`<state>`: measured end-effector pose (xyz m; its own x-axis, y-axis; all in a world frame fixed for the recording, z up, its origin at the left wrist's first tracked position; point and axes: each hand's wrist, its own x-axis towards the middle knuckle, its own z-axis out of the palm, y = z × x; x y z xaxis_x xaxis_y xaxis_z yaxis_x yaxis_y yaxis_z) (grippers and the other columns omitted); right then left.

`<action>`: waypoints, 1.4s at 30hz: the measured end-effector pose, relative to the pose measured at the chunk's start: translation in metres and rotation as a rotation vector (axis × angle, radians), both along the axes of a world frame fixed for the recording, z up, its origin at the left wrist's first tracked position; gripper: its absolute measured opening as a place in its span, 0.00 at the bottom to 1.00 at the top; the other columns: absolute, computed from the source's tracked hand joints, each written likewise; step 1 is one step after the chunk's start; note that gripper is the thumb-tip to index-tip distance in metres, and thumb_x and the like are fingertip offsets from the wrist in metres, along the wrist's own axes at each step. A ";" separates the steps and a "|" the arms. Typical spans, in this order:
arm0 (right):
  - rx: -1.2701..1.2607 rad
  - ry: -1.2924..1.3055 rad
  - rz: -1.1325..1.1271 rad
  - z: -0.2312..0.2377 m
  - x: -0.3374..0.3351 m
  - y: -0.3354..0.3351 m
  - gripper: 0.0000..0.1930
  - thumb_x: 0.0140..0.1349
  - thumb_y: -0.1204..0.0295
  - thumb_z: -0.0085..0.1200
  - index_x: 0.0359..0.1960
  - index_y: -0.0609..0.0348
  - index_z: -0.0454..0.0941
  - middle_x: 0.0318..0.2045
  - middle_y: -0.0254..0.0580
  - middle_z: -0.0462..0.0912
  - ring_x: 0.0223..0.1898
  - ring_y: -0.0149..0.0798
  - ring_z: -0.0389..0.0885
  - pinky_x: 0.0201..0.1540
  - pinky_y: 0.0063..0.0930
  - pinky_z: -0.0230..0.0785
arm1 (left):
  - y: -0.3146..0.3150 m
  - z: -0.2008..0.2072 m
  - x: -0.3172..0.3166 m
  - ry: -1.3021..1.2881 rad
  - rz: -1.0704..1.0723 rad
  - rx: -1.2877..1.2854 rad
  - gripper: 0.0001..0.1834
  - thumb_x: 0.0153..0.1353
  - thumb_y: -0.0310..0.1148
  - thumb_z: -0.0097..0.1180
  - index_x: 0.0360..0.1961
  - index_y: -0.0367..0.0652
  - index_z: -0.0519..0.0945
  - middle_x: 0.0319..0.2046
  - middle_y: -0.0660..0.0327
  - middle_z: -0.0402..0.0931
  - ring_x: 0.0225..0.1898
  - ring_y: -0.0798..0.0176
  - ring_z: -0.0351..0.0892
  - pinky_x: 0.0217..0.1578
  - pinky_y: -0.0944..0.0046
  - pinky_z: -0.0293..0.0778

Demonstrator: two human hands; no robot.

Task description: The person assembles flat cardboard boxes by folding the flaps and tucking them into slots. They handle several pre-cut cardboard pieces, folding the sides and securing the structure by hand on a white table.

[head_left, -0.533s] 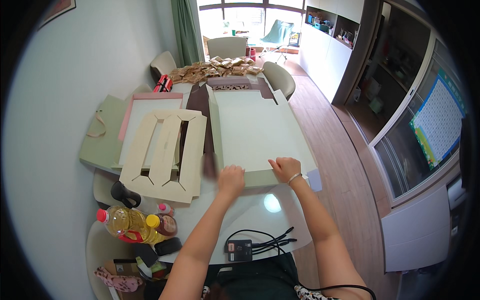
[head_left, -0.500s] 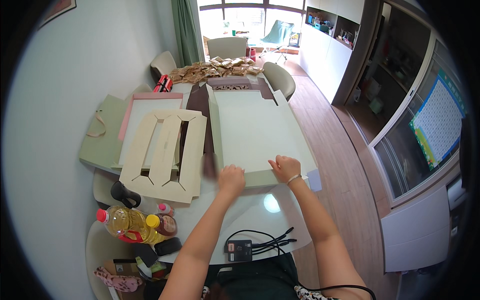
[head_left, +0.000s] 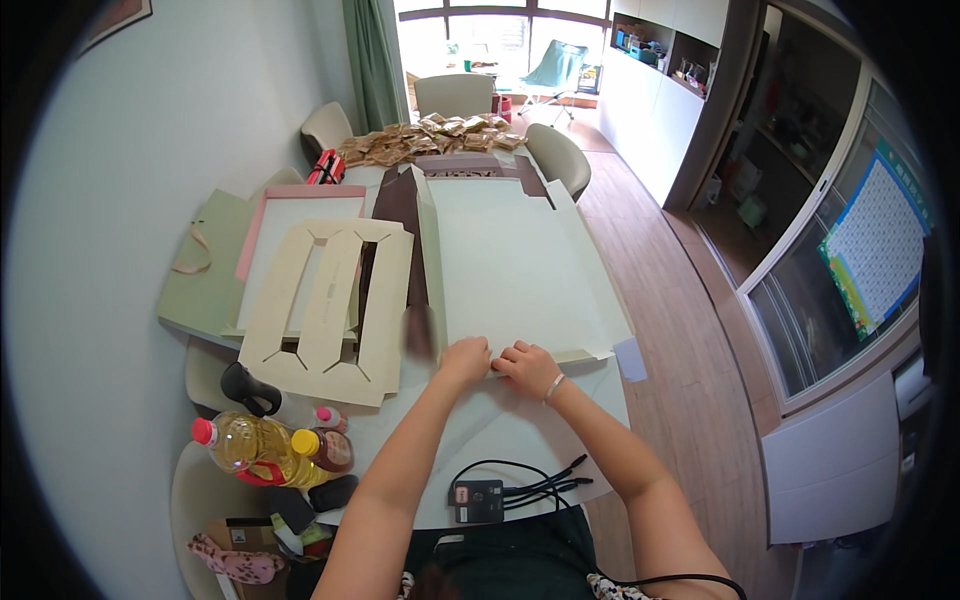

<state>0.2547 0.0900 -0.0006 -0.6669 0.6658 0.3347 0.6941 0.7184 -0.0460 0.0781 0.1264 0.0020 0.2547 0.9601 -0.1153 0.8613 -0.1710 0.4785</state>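
Observation:
A large shallow cardboard box [head_left: 530, 260], white inside with pale green outer sides, lies on the table before me. My left hand [head_left: 466, 360] is closed on its near edge, close to the near left corner. Right beside it, my right hand [head_left: 527, 369] pinches the same near edge, fingertips curled over the rim. The near wall shows as a thin strip running right from my hand to the box's near right corner. Dark brown flaps stick out along the box's left and far sides. What lies under my fingers is hidden.
A cream slotted cardboard insert [head_left: 330, 300] and a green box with pink edging [head_left: 258, 235] lie left. Near left stand an oil bottle [head_left: 262, 445] and a yellow-capped bottle [head_left: 325, 450]. A black cable hub [head_left: 480, 501] lies near me. Small packets [head_left: 440, 138] cover the far end.
My right hand has moved left along the near edge, up to my left hand. The near wall's green outer face has turned mostly out of sight.

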 end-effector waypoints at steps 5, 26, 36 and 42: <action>-0.213 0.017 -0.009 0.009 0.002 0.013 0.12 0.51 0.68 0.60 0.39 0.46 0.78 0.34 0.30 0.78 0.39 0.37 0.77 0.41 0.32 0.74 | -0.010 0.021 -0.016 -0.020 -0.234 0.037 0.14 0.57 0.39 0.50 0.38 0.42 0.80 0.36 0.53 0.78 0.42 0.50 0.77 0.42 0.51 0.74; -0.438 -0.130 -0.111 0.046 0.015 -0.007 0.08 0.54 0.69 0.54 0.35 0.52 0.77 0.35 0.40 0.78 0.42 0.44 0.79 0.42 0.39 0.73 | -0.029 0.018 -0.059 0.428 -0.329 0.335 0.05 0.42 0.27 0.61 0.24 0.45 0.81 0.27 0.57 0.80 0.34 0.51 0.81 0.31 0.52 0.76; -0.375 -0.110 -0.172 0.064 0.007 -0.018 0.09 0.55 0.63 0.57 0.33 0.53 0.78 0.31 0.38 0.81 0.37 0.45 0.81 0.40 0.40 0.74 | -0.057 0.042 -0.021 0.082 -0.314 0.641 0.12 0.41 0.34 0.64 0.29 0.47 0.78 0.28 0.62 0.77 0.34 0.56 0.78 0.35 0.57 0.71; -0.484 -0.114 -0.271 0.063 -0.003 -0.029 0.10 0.54 0.62 0.58 0.33 0.52 0.78 0.35 0.39 0.81 0.41 0.45 0.80 0.43 0.38 0.73 | -0.064 0.019 -0.002 0.029 -0.299 0.721 0.15 0.44 0.42 0.66 0.28 0.49 0.75 0.27 0.66 0.74 0.33 0.61 0.75 0.34 0.59 0.67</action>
